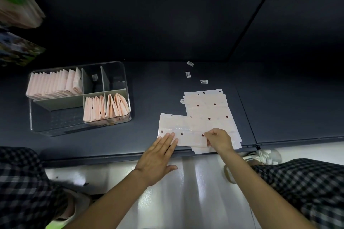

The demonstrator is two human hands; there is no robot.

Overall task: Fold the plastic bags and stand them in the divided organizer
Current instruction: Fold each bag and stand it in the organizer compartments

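Left hand (158, 156) flat, fingers straight, pinning nearest plastic bag (188, 135) to surface (149, 98) | right hand (219, 138) grip pinching its right edge, likely starting a fold | organizer (119, 67) left, partly filled with folded bags (54, 83)

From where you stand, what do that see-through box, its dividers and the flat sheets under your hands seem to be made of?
The organizer looks like clear hard plastic: glossy walls, shelf visible through them. Its dividers look opaque matte grey, probably plastic. The flat bags look like thin pale pink plastic film, with shiny crinkles.
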